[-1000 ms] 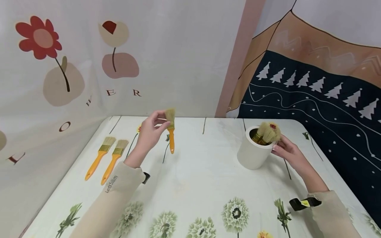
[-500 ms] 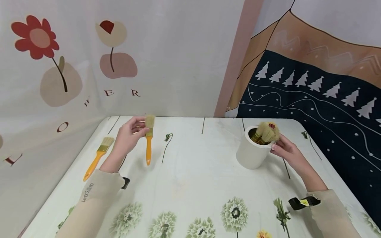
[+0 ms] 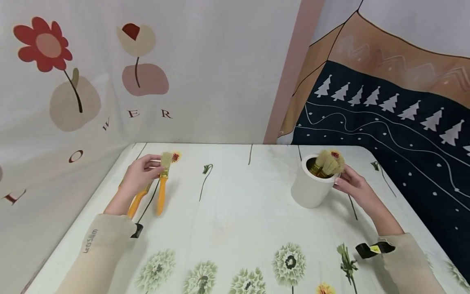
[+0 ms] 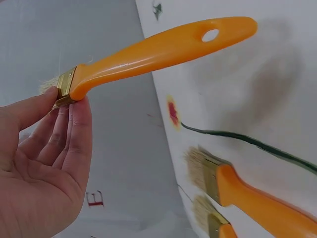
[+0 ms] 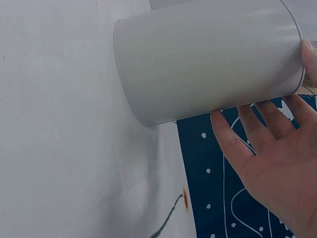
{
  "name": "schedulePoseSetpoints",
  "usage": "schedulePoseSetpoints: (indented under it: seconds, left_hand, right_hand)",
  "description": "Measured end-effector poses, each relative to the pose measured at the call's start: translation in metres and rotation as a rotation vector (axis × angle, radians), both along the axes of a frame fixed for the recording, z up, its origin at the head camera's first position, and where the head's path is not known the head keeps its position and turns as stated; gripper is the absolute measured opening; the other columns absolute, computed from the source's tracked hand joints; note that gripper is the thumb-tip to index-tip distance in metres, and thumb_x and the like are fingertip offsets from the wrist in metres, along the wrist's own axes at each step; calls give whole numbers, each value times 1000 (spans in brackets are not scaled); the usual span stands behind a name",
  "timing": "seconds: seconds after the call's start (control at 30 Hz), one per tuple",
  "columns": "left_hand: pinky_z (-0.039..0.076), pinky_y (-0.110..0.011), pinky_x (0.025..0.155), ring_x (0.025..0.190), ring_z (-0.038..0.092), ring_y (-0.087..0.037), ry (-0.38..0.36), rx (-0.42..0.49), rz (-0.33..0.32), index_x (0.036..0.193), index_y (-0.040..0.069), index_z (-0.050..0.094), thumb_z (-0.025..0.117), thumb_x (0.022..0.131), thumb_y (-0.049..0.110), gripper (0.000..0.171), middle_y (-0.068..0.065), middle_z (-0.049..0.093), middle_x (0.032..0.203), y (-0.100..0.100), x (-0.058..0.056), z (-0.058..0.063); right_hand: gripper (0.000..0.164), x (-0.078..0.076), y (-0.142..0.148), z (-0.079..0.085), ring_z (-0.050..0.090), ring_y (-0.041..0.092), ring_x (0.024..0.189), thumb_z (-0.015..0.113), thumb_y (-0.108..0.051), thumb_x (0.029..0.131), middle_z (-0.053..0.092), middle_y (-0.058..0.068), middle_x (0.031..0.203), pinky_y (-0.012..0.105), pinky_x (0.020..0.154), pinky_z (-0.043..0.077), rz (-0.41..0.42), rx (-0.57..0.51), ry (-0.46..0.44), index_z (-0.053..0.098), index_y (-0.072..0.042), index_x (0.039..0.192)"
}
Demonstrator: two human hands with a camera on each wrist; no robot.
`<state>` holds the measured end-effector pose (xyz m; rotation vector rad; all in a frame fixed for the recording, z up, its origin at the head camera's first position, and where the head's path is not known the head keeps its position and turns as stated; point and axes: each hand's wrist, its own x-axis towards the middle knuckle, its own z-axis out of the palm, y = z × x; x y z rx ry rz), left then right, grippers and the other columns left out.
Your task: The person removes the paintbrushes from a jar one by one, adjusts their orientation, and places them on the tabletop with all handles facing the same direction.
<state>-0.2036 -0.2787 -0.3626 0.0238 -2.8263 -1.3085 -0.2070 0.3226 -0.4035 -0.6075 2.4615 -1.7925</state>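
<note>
My left hand (image 3: 137,175) pinches a paintbrush (image 3: 161,196) by its metal band, bristles up and orange handle hanging down. The left wrist view shows thumb and fingertips on the band of this paintbrush (image 4: 163,49). Below it two more paintbrushes (image 4: 247,198) lie on the table, largely hidden behind my left hand in the head view. At the right my right hand (image 3: 356,185) holds a white pot (image 3: 312,192) at its rim and side; the pot looks slightly tilted. Bristle ends of several brushes (image 3: 328,163) stick out of it. Fingers touch the pot (image 5: 213,59) in the right wrist view.
A white cloth with printed flowers covers the table (image 3: 242,228). A pale printed curtain (image 3: 220,73) hangs behind it, and a dark blue cloth (image 3: 396,134) with white trees hangs along the right side.
My left hand has carried the paintbrush leftward and lower, over towards the brushes lying on the table. My right hand and the white pot have stayed in place.
</note>
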Motion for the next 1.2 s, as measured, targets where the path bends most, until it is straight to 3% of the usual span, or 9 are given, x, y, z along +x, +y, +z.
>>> schedulePoseSetpoints:
  seconds: [0.1, 0.27, 0.43, 0.63, 0.93, 1.2]
  left_hand:
    - [61, -28, 84, 107, 68, -33, -43, -24, 1, 143, -4, 45, 57, 102, 19, 49, -30, 60, 130, -8, -2, -7]
    - [61, -36, 84, 99, 69, -28, -111, -55, -5, 143, -7, 43, 57, 102, 19, 51, -33, 58, 130, -19, -8, -17]
    - [60, -37, 82, 90, 68, -23, -170, -101, -1, 141, -8, 44, 58, 101, 18, 50, -34, 58, 130, -27, -14, -27]
    - [57, -30, 77, 85, 64, -23, -234, -116, -9, 139, -10, 45, 58, 101, 17, 48, -32, 61, 125, -34, -18, -36]
    - [59, -26, 75, 87, 65, -19, -251, -118, -16, 136, -13, 47, 56, 101, 10, 43, -35, 59, 125, -37, -20, -47]
    - [62, -31, 79, 98, 67, -31, -251, -125, -23, 134, -15, 48, 56, 100, 7, 42, -37, 57, 127, -39, -18, -50]
  right_hand:
    - [61, 0, 0, 1, 52, -17, 117, 46, -12, 106, 45, -30, 132, 9, 91, 52, -4, 3, -1, 17, -6, 159]
    - [61, 0, 0, 1, 52, -17, 117, 46, -13, 106, 45, -30, 131, 10, 92, 52, -4, 5, -5, 16, -6, 160]
    - [61, 0, 0, 1, 52, -16, 117, 45, -12, 106, 45, -30, 131, 11, 92, 52, 4, -2, -1, 16, -6, 160]
    - [61, 0, 0, 2, 51, -17, 118, 45, -13, 106, 44, -29, 134, 11, 93, 52, 1, 9, -5, 17, -6, 159]
    - [61, 0, 0, 2, 51, -17, 118, 46, -13, 106, 44, -28, 134, 10, 92, 51, -3, 8, -11, 17, -6, 159]
    - [60, 0, 0, 1, 52, -16, 118, 45, -12, 106, 44, -29, 133, 9, 92, 51, -3, 9, 0, 17, -4, 159]
